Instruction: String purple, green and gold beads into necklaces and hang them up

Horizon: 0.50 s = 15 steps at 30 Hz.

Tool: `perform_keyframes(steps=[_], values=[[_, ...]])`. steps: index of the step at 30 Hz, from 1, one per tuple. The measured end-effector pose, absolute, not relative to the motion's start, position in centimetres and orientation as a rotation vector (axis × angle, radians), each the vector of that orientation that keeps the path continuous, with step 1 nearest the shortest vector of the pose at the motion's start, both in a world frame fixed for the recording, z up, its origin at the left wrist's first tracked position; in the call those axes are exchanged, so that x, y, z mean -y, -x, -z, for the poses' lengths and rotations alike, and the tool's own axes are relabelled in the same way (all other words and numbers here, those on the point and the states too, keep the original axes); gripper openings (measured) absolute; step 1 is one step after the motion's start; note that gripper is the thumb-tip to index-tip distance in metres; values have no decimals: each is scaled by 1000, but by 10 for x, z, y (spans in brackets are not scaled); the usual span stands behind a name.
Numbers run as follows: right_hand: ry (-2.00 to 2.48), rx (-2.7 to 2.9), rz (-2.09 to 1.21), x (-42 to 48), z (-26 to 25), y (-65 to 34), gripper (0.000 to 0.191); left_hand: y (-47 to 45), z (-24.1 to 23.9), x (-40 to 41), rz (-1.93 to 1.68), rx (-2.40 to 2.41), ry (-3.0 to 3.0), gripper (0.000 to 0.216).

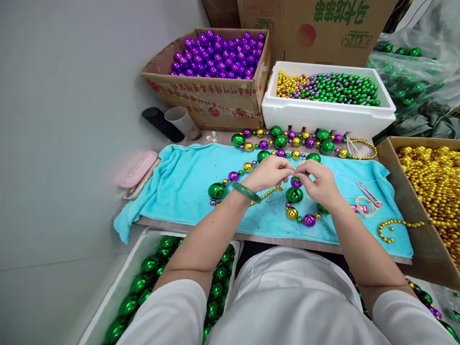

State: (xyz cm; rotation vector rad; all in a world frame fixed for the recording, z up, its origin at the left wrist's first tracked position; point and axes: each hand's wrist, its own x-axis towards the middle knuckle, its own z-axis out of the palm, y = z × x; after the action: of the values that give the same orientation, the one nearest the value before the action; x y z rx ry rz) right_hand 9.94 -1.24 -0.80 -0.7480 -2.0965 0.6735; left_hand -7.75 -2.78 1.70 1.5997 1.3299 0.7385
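Observation:
My left hand (272, 173), with a green bangle (246, 192) on its wrist, meets my right hand (316, 181) over the turquoise towel (187, 191). Both are closed in a pinch, fingertips nearly touching, on what looks like the thin thread of a bead garland (294, 195). Its exact end is hidden by the fingers. Large green, purple and gold beads hang below my right hand and loop toward me. More of the strung beads (217, 191) curve around my left hand, and a short strand of small gold beads (268, 193) lies beside it.
Scissors (369, 194) and loose white thread lie at the right. Another garland (280, 142) runs along the towel's back edge. Behind stand a carton (215, 98) of purple balls and a white foam box (323, 109) of beads. A carton (413, 191) of gold strands stands right; a green-ball bin (111, 282) sits below left.

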Motion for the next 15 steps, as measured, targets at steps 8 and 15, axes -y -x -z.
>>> perform_keyframes(steps=[8, 15], values=[[1059, 1847, -802, 9, 18, -90, 10, 83, -8, 30, -783, -1315, -1582, 13], [1475, 1938, -901, -3, 11, -85, 12, 81, 15, 44, -1007, -1487, -1909, 15]])
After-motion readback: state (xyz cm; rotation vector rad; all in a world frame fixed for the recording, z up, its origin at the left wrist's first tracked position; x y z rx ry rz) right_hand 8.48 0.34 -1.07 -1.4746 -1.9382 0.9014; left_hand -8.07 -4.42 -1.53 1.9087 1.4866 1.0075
